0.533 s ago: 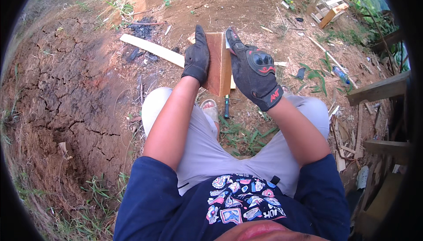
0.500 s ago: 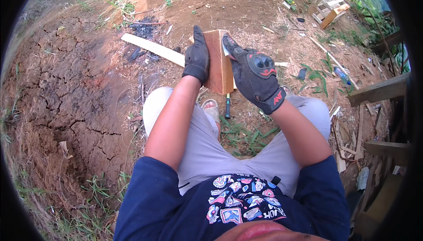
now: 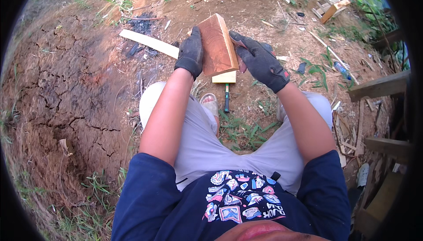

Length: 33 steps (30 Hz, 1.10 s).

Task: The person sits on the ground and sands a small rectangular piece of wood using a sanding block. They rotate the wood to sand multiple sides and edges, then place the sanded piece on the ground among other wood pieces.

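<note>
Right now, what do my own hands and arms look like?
Your left hand and right hand wear dark grey-black gloves, the right one with a red marking near the wrist. Short, plain navy sleeves leave the forearms bare.

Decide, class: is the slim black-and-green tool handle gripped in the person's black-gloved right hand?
No: the tool handle lies apart from the right hand, next to a pale wooden piece.
</note>
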Tool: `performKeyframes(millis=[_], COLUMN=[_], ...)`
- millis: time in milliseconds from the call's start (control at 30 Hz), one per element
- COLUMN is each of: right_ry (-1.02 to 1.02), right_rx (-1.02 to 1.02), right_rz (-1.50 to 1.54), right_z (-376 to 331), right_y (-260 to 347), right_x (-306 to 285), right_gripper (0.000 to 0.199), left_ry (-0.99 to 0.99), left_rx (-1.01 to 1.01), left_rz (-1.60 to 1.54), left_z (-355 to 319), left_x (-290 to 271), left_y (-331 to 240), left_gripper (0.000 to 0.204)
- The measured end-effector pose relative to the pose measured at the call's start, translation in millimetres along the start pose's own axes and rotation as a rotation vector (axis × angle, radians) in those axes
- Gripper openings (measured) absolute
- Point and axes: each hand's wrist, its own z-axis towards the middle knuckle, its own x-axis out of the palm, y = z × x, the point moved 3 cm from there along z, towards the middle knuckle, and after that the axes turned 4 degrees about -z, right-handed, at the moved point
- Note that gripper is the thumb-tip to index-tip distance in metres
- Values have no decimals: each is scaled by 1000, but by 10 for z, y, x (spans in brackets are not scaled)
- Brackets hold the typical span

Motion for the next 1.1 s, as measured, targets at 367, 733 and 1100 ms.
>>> performKeyframes(millis=[367,733,1100], right_ry=[-31,-6,-180], right_rx=[344,-473,-55], right_rz=[220,-603,-135], right_z=[142,588,421], right_y=[-380,-1629,-745], right_x=[61,1618,1315], right_gripper=[29,22,30], left_ry=[24,-71,-62], left_rx=[50,297,129], left_rz=[-129,402,628], left_z=[-344,-2326,-2570], left_x=[134,-85,-111], left_y=[-222,-598,-811], left_gripper=[41,61,43])
